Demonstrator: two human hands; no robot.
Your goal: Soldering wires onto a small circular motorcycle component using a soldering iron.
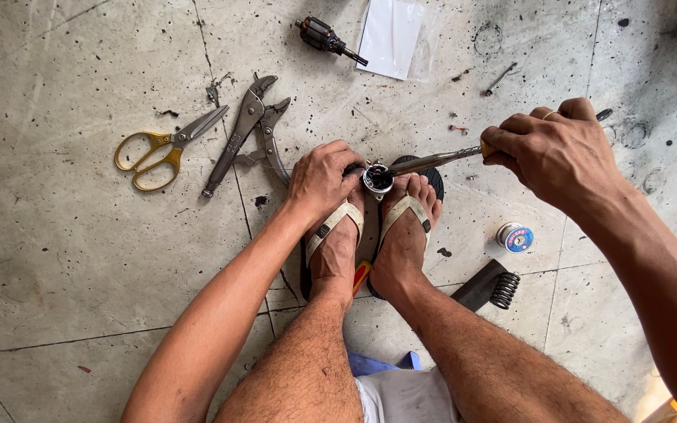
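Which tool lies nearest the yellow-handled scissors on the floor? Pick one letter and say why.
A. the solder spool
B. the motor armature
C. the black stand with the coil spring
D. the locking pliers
D: the locking pliers lie right beside the yellow-handled scissors, left of the left hand; the solder spool, motor armature and black stand with the coil spring all sit much farther off.

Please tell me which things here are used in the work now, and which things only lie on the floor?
In use:
- left hand, steadying the small round part between the feet
- right hand, holding the soldering iron, tip at that part

Lying about:
- yellow-handled scissors
- locking pliers
- motor armature
- white plastic sheet
- solder spool
- black stand with spring
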